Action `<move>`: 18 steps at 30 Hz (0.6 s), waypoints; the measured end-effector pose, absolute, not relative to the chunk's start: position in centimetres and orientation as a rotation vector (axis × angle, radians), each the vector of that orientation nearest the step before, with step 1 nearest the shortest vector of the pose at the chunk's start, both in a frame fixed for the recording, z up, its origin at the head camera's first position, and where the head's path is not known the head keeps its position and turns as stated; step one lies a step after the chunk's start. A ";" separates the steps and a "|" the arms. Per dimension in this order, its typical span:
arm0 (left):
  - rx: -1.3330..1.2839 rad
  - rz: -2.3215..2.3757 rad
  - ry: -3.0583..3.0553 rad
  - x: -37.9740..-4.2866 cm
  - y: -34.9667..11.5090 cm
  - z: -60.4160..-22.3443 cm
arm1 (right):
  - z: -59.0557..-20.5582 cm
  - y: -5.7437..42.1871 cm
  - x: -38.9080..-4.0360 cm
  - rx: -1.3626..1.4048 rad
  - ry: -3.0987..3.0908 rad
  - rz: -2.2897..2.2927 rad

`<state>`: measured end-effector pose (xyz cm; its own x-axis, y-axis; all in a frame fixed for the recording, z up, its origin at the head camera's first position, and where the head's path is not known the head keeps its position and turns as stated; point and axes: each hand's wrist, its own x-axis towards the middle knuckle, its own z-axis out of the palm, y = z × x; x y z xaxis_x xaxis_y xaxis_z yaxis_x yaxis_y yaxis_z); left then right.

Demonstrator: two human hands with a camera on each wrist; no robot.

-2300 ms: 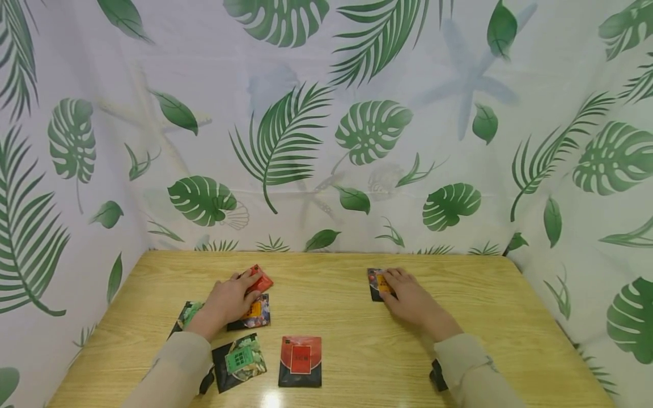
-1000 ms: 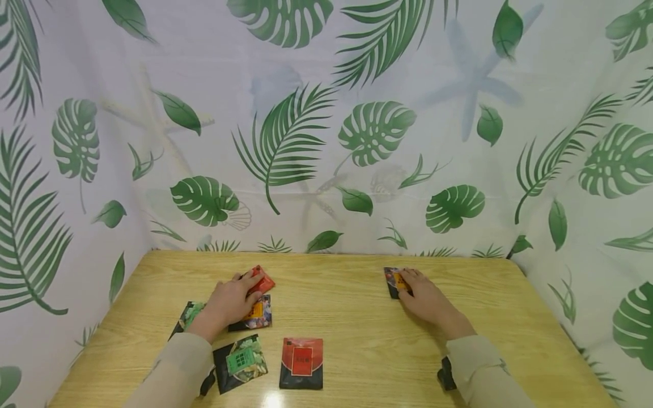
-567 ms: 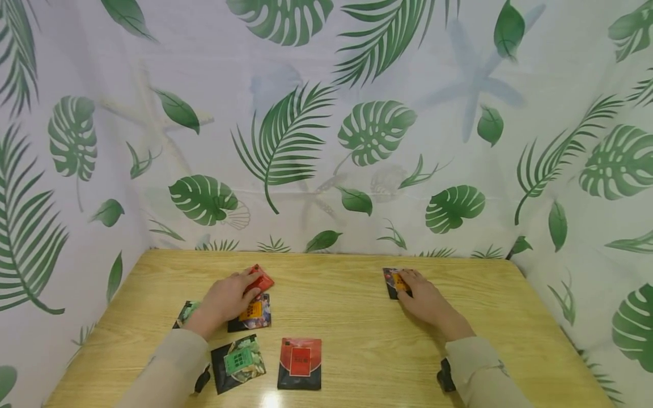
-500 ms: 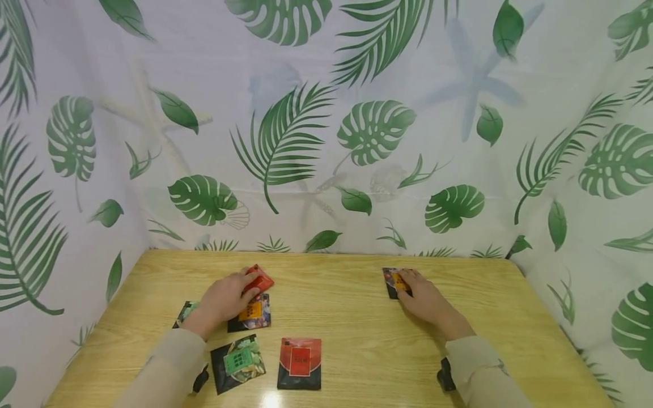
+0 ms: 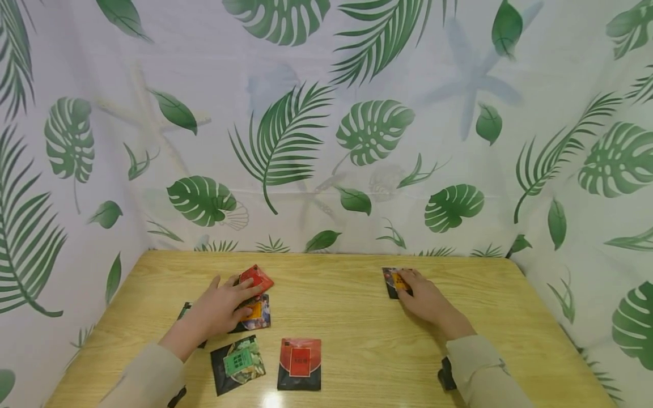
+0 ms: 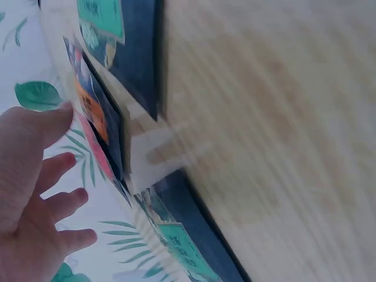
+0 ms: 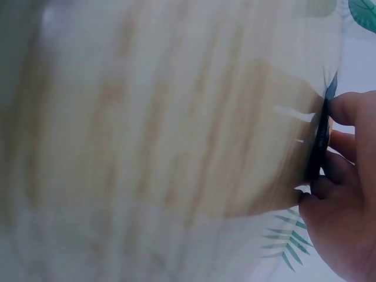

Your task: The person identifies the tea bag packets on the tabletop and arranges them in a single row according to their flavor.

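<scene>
My left hand (image 5: pixel 216 309), fingers spread, hovers over two flat packets at the left of the table. Beneath its fingertips are a small red packet (image 5: pixel 261 279) and a dark packet with an orange label (image 5: pixel 259 310), partly covered by the hand. In the left wrist view its thumb (image 6: pixel 56 120) and fingers stand apart from the packets. At the far right, my right hand (image 5: pixel 425 297) holds another orange-labelled packet (image 5: pixel 393 281), its fingers over the right part. The right wrist view shows this packet (image 7: pixel 320 144) edge-on against the thumb and fingers.
Nearer me lie a green-labelled packet (image 5: pixel 238 364) and a red and black packet (image 5: pixel 300 364). Another green packet (image 5: pixel 185 309) lies mostly behind the left forearm. A leaf-print cloth (image 5: pixel 326 141) hangs around the wooden table (image 5: pixel 336 317).
My right hand slid its packet to the right earlier and has since stayed still. The left hand has just lifted and drawn back leftward, uncovering more of the red packet.
</scene>
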<state>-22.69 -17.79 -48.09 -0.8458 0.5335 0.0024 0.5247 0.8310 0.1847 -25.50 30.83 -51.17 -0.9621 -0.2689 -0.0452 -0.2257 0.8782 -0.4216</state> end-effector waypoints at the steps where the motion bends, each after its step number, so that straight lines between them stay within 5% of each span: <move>1: 0.862 0.281 2.935 -22.5 -17.9 -48.1 | -51.1 30.8 -25.5 -0.391 2.945 -0.639; 18: 0.876 0.197 2.962 -21.6 -17.1 -49.7 | -51.3 30.9 -25.6 -0.408 2.948 -0.648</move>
<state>-21.58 -17.07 -49.69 -0.8386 0.5447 -0.0086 0.5387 0.8316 0.1352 -25.55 30.89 -51.32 -0.9596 -0.2792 -0.0353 -0.2387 0.8739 -0.4235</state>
